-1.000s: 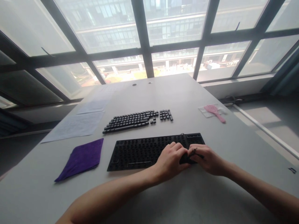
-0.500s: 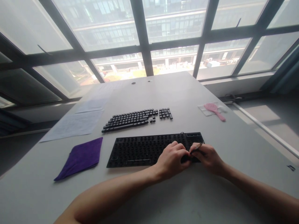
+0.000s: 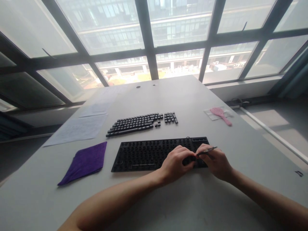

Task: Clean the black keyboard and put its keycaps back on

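A black keyboard [image 3: 141, 154] with its keycaps off lies across the desk in front of me. Over its right part, my left hand [image 3: 176, 165] is closed in a pinch, with thumb and forefinger reaching my right fingertips. Whatever those left fingers hold is too small or hidden to make out. My right hand [image 3: 218, 163] grips a slim, pointed dark tool [image 3: 211, 149], perhaps tweezers, whose tip sticks out to the right above the knuckles. Both hands cover much of the number pad area. Behind the keyboard, the removed black keycaps [image 3: 134, 124] lie grouped in keyboard order.
A folded purple cloth [image 3: 84, 163] lies left of the keyboard. Paper sheets [image 3: 74, 130] are spread on the desk's left side. At the right, a pink paddle-shaped object [image 3: 220, 115] rests on clear plastic. A small dark item [image 3: 299, 173] sits at far right.
The slim tool has swung in my right hand, its visible end now pointing farther right. My hands stay together over the same part of the keyboard. The view has shifted slightly.
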The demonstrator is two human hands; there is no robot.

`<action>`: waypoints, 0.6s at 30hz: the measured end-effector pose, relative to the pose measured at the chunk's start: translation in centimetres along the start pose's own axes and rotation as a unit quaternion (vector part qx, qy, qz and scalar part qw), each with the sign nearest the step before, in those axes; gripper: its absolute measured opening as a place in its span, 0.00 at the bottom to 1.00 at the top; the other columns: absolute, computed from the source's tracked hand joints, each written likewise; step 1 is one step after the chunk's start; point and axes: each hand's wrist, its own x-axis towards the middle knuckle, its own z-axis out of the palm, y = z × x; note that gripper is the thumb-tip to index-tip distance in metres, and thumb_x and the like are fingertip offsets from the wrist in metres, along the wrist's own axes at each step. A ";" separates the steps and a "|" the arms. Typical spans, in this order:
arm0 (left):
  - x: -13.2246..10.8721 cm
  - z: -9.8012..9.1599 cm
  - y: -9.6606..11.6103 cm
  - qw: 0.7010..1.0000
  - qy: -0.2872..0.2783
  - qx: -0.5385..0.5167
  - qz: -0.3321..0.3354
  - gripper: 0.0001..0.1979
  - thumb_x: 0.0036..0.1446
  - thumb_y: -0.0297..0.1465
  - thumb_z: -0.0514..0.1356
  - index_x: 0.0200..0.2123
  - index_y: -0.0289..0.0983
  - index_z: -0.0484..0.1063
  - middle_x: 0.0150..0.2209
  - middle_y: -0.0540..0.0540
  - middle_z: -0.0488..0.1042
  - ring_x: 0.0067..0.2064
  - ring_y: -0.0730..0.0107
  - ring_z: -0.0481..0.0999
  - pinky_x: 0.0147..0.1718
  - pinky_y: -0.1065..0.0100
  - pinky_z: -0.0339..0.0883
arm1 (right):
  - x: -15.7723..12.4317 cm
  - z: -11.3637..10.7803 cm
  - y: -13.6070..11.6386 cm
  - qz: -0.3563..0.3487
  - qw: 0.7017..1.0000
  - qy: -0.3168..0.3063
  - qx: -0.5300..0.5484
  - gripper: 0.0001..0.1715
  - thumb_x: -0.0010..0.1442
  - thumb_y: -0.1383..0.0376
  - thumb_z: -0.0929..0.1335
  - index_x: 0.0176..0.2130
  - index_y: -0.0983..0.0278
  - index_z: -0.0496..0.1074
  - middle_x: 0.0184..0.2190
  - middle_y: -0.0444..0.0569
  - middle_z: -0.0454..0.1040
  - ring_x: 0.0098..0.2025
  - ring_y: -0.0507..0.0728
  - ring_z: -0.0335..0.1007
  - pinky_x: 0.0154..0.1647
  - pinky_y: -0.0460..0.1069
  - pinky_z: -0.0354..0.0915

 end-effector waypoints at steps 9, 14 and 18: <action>-0.5 0.0 0.3 1.000 -0.016 0.007 -0.012 0.26 0.57 0.23 0.61 0.59 0.40 0.65 0.43 0.47 0.80 0.46 0.65 0.76 0.47 0.66 0.72 | -0.3 0.3 -0.6 0.023 0.995 -0.018 -0.099 0.08 0.70 0.67 0.63 0.37 0.62 0.70 0.32 0.47 0.73 0.33 0.54 0.69 0.36 0.49 0.65; -0.9 0.3 0.0 1.000 -0.021 0.001 0.007 0.23 0.60 0.24 0.59 0.58 0.40 0.64 0.48 0.44 0.78 0.48 0.65 0.78 0.49 0.66 0.73 | -0.5 0.4 -0.6 0.046 0.993 -0.012 -0.104 0.08 0.70 0.65 0.63 0.39 0.62 0.71 0.33 0.48 0.76 0.33 0.55 0.72 0.34 0.48 0.66; -0.9 0.1 0.0 0.999 -0.020 -0.022 -0.012 0.21 0.59 0.24 0.60 0.55 0.40 0.65 0.46 0.44 0.78 0.48 0.66 0.79 0.50 0.66 0.73 | -0.5 0.3 -0.6 0.019 0.996 -0.003 -0.092 0.09 0.70 0.67 0.63 0.38 0.61 0.71 0.32 0.47 0.76 0.32 0.54 0.73 0.35 0.47 0.67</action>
